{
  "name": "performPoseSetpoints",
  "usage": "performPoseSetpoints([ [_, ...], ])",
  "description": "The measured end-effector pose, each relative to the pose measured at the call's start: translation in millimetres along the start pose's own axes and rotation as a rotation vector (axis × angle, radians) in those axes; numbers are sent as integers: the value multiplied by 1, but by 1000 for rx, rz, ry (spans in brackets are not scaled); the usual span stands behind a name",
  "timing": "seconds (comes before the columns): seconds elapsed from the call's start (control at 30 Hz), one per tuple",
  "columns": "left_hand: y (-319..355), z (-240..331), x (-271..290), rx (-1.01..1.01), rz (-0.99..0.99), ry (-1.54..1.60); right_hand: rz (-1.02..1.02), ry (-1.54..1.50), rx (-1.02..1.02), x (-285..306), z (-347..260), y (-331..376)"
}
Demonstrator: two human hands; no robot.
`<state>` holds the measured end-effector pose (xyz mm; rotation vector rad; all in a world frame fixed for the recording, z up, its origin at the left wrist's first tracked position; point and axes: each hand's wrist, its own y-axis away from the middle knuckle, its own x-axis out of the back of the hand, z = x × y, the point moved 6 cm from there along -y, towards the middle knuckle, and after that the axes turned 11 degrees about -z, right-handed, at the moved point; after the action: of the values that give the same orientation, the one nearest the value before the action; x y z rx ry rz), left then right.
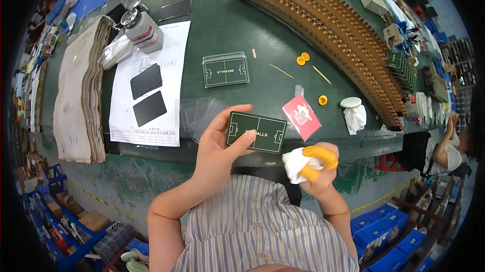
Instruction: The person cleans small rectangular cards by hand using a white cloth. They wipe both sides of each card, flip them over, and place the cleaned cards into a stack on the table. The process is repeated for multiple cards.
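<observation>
The left hand (214, 148) is pinching a green card (256, 132) in its fingers; the right hand (318, 168), just beside the card, is clutching a white cloth (294, 163), seemingly mid-wipe, while another green card (226, 70) is waiting beyond it on the surface (227, 24).

Two black cards (146, 81), three yellow caps (303, 59)

Single head-worn fisheye view, looking steeply down, close over the hands (262, 156), green workbench (227, 29) beyond
</observation>
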<state>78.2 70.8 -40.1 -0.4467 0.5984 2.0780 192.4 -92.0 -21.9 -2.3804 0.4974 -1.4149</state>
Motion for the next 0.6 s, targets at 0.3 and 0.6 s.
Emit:
performPoseSetpoints([
  [0.3, -2, -9, -4, -48, 4, -31, 164, -956, -583, -14, 23, -8],
  [0.6, 2, -16, -11, -42, -32, -18, 182, -1133, -640, -29, 25, -21],
])
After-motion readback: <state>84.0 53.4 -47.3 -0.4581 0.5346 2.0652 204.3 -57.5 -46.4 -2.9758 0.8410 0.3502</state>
